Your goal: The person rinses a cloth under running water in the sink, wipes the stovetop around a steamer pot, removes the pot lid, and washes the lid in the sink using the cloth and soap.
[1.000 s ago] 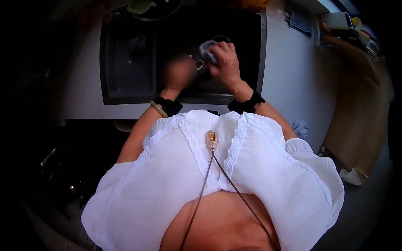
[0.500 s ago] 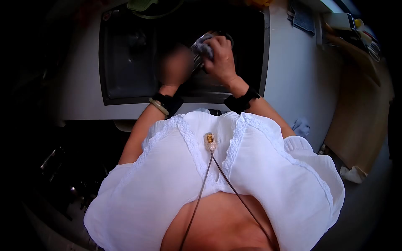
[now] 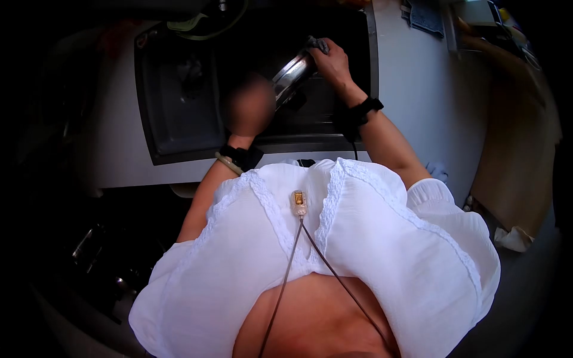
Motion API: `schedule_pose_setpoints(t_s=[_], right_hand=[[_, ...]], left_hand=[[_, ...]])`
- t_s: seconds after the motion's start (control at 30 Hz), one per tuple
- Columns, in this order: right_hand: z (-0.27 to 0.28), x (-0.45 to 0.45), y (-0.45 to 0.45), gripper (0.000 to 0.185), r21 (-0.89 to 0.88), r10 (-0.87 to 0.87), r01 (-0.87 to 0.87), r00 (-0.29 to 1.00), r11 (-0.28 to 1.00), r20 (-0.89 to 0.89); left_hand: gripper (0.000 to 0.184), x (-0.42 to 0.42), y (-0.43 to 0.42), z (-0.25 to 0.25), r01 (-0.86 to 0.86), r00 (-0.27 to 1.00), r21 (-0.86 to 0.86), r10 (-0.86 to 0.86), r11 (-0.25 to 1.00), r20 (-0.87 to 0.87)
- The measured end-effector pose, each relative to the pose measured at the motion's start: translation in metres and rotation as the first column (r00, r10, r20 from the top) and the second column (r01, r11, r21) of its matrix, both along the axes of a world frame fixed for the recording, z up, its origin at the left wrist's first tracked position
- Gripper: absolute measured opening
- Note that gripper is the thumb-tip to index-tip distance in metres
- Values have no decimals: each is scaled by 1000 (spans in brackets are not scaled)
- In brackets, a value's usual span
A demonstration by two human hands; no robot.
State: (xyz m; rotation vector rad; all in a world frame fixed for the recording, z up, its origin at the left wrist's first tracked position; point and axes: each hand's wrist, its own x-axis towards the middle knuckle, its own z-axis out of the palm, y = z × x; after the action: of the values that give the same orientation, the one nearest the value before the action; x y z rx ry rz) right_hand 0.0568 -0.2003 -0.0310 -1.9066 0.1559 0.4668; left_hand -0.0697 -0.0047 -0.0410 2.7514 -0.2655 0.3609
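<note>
A shiny metal vessel (image 3: 292,76), perhaps a pot, is tilted over the dark right basin of the sink (image 3: 313,138). Its exact kind is hard to make out in the shadow. My left hand (image 3: 249,107) is at its near left end and seems to grip it, though a blur covers the fingers. At the far right end of the vessel, my right hand (image 3: 332,62) is closed around a bunched grey cloth (image 3: 318,44), pressing it against the metal rim.
The shallower left basin (image 3: 182,119) has a small object, too dark to name, inside. A green-rimmed item (image 3: 188,24) is at the sink's back edge. On the white counter (image 3: 418,101) to the right lies a blue-grey cloth (image 3: 425,19). A brown board (image 3: 513,143) stands farther right.
My right hand has moved with the cloth up and right along the metal vessel, uncovering more of its shiny side. My left hand stays in nearly the same place. The view has shifted slightly.
</note>
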Motion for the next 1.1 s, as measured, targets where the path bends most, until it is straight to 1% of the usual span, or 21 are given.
schedule_pose_setpoints(t_s=[0.03,0.07,0.13,0.2,0.23,0.33,0.37,0.4,0.43,0.47,0.57,0.63,0.7,0.73,0.77,0.83,0.87,0.9,0.93,1.0,1.1], right_hand=[[-10,-7,6,23,-71,-23,45,959,996,283],[-19,-17,11,24,-170,44,43,880,984,473],[11,-37,26,25,-236,216,-79,738,969,639],[35,-53,37,25,-327,394,-221,574,919,718],[30,-54,36,25,-419,476,-232,517,878,712],[6,-30,25,25,-224,257,-132,619,965,742],[-17,-16,22,26,-147,113,-25,774,989,623],[-43,1,15,30,-151,-7,83,895,985,446],[-61,15,4,33,3,-93,93,987,996,132],[-96,22,-3,33,117,-157,168,982,979,-101],[-111,15,-5,33,244,-331,353,935,903,-130],[-98,7,-7,33,268,-387,435,897,859,-216],[-96,5,-8,32,243,-404,449,889,860,-214],[-90,0,-6,31,233,-406,449,889,863,-212],[-83,-3,-1,31,225,-375,390,921,893,-108],[-60,-10,18,31,189,-301,277,947,942,112],[-43,-18,29,27,170,-294,257,923,951,249],[-36,-26,33,24,123,-237,203,854,971,463],[-16,-36,32,24,154,-158,82,795,985,586],[8,-52,23,25,65,60,-157,680,985,731],[0,-40,15,25,132,10,-144,710,981,704]], left_hand=[[18,0,0,3,-5,999,21,4,1000,37],[14,2,-3,3,-14,997,40,11,999,71],[15,-2,-2,0,-13,999,41,14,999,-33],[17,-4,4,-1,-33,995,27,35,999,-92],[18,-6,5,-5,-55,993,4,55,998,-103],[23,-6,10,-23,-68,994,-38,64,997,-84],[25,-13,12,-27,-67,995,-47,64,997,-73],[26,-19,15,-32,-50,998,0,50,999,-41],[26,-19,18,-37,-28,1000,49,28,998,-2],[27,-17,20,-39,-6,999,100,2,995,37],[25,-10,14,-25,-33,999,175,27,984,36],[24,2,5,-8,-144,972,-80,126,986,-198],[20,22,-13,6,-240,942,-272,155,932,-299],[31,29,-29,18,-265,946,-348,174,899,-273],[48,34,-37,26,-284,951,-424,198,860,-236],[20,31,-34,21,-240,948,-228,178,944,-264],[19,29,-30,16,-264,936,-214,197,940,-290],[20,26,-27,12,-288,924,-199,217,937,-316],[23,24,-23,8,-310,910,-183,236,933,-342],[27,22,-22,6,-340,899,-178,264,923,-349],[31,22,-16,-2,-367,875,-155,284,917,-392]])
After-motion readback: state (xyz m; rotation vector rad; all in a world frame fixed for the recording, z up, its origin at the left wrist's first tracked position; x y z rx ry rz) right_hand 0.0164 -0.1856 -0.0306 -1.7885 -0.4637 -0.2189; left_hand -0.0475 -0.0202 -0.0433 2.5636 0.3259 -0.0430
